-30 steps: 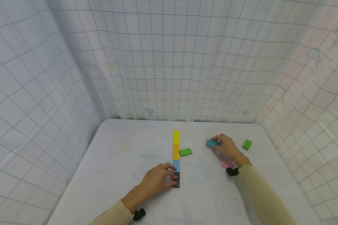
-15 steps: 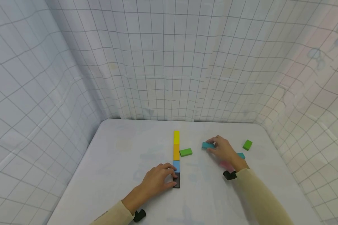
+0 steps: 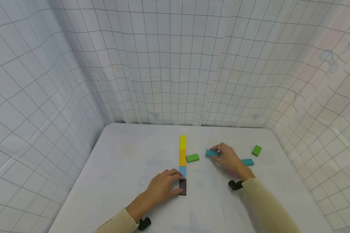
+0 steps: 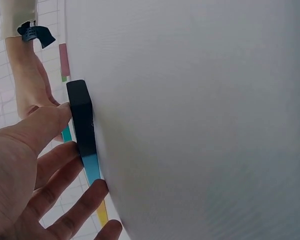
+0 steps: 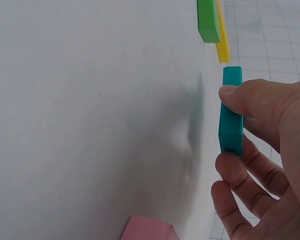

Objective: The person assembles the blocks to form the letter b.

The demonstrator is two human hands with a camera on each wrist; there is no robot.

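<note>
My right hand (image 3: 228,158) pinches a teal block (image 5: 232,107) between thumb and fingers, and in the right wrist view the block hangs over the table with a shadow beside it. My left hand (image 3: 162,185) rests at the near end of a straight row of blocks. Its thumb touches the black block (image 3: 182,187), and its fingertips lie at the blue block (image 3: 182,171). Farther along that row come an orange block (image 3: 182,157) and a yellow block (image 3: 183,142). Beside the orange one lies a green block (image 3: 192,158), to the left of the held teal block.
Right of the right hand, a second teal block (image 3: 247,162) and another green block (image 3: 256,150) lie on the white table (image 3: 128,155). A pink block (image 5: 149,229) is mostly hidden under the right wrist in the head view. Grid-patterned curtains (image 3: 169,64) surround the table.
My right hand has moved left and slightly nearer with the teal block, uncovering the second teal block. My left hand's fingers have straightened a little at the row.
</note>
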